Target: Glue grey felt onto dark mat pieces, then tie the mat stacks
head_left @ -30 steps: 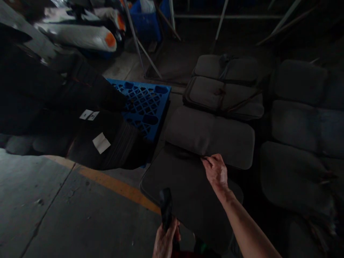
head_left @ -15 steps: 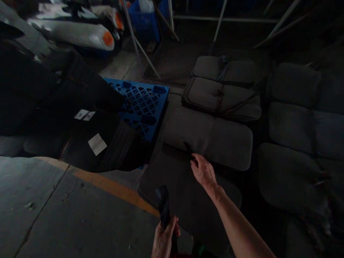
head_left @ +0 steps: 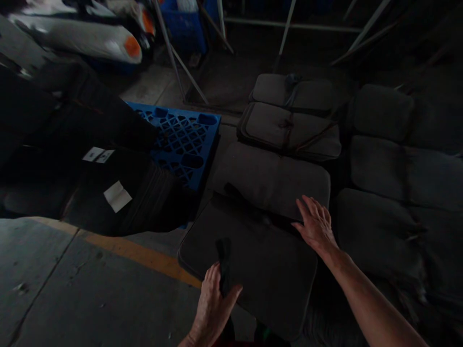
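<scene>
My left hand (head_left: pixel 214 301) is at the lower middle, loosely around a dark strip (head_left: pixel 224 260), with the thumb held out to the side. The strip's upper end stands out past the fingers and is blurred. My right hand (head_left: pixel 316 224) is open, fingers spread, at the near edge of a folded stack of grey mats (head_left: pixel 278 178). A wider dark mat (head_left: pixel 253 255) lies flat just in front of that stack, under the strip. Another dark band (head_left: pixel 240 198) lies along the border between the two, partly lost in shadow.
More tied mat bundles (head_left: pixel 289 127) lie behind, with further rows (head_left: pixel 376 168) at right. A blue plastic pallet (head_left: pixel 213 140) stands left of centre, beside dark piled mats (head_left: pixel 144 193) bearing paper labels (head_left: pixel 117 196). Wrapped rolls (head_left: pixel 90 41), a blue crate (head_left: pixel 184 29) and metal frame legs (head_left: pixel 168 53) are behind.
My right hand has left the dark band at the stack's edge, moved right and spread its fingers. The band now lies longer across the edge. My left hand has risen slightly, its thumb farther out.
</scene>
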A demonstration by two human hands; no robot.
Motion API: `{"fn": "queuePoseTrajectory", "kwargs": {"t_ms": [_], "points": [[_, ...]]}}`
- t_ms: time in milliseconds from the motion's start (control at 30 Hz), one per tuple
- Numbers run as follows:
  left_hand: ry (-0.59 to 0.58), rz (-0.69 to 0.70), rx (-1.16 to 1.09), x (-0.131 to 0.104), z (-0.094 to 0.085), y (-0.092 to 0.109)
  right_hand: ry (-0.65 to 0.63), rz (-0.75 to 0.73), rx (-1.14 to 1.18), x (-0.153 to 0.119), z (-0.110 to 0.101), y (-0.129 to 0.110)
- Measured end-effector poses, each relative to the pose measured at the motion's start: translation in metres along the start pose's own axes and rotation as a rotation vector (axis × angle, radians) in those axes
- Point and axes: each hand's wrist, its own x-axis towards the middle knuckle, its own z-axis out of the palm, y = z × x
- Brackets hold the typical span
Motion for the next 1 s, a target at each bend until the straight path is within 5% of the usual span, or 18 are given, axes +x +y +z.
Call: {"fn": "queuePoseTrajectory", "kwargs": {"t_ms": [100,233,467,667,800,1000], "points": [[-0.131,0.138,0.139,0.007,-0.003,0.015,-0.08,-0.07,-0.007,0.006,0.001,0.011],[-0.2,0.145,0.183,0.017,-0.004,0.032,-0.115,-0.137,0.032,0.012,-0.001,0.026],[-0.156,0.203,0.247,0.027,0.004,0.022,-0.176,-0.267,0.05,0.027,-0.001,0.048],[-0.024,0.259,0.266,0.028,0.009,0.024,-0.063,-0.391,0.091,0.031,-0.017,0.046],[0.042,0.291,0.069,0.044,0.014,0.057,0.141,-0.415,0.057,0.036,-0.037,0.036],[-0.402,-0.054,-0.694,0.101,0.044,0.146,0.265,-0.448,-0.043,0.056,-0.077,0.018]]}}
